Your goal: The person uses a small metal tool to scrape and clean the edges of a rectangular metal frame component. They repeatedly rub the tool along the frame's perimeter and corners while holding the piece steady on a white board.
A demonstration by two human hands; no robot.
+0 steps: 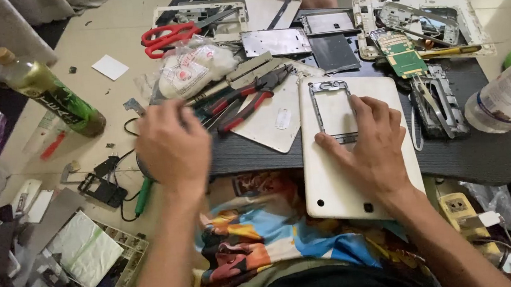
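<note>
My left hand (173, 146) hovers knuckles-up, blurred, fingers curled loosely downward, while my right hand (370, 145) lies flat with fingers spread and pressing down, both bare forearms reaching forward from my lap.

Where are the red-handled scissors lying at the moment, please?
In the head view the red-handled scissors lie at the upper left of the clutter, beyond the left hand, just above the clear plastic bag.
</note>
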